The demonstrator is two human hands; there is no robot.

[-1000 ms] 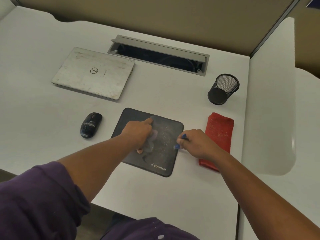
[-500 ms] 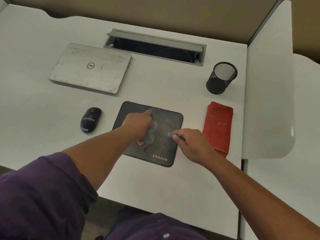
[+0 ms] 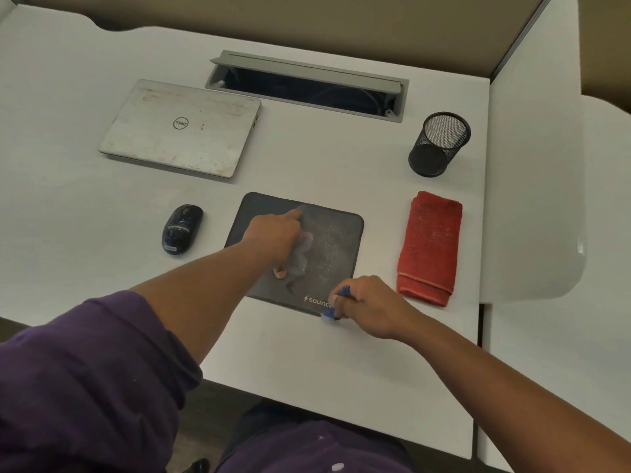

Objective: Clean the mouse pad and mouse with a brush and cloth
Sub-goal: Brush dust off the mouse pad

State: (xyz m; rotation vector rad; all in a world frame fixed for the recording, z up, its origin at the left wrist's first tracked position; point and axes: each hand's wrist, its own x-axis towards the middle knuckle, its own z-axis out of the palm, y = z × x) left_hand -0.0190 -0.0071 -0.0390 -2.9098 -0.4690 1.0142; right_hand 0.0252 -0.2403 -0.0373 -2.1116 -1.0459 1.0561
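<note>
right hand [image 3: 370,307] curled round brush [image 3: 336,307], left hand [image 3: 275,238] pressing mouse pad [image 3: 341,247].

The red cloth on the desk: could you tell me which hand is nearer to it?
Right. The right hand, holding the brush, is just beside the red cloth; the left hand rests mid mouse pad.

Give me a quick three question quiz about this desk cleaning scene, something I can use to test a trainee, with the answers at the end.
1. True or false: the red cloth is being used on the mouse pad.
2. Which hand holds the blue brush?
A) left B) right C) neither
3. Fill in: the mouse lies on the desk to the ____ of the mouse pad.

Key:
1. False; it lies folded on the desk, right of the pad.
2. B; the right hand grips it at the pad's near right corner, while the left hand presses on the pad.
3. Left.
</note>
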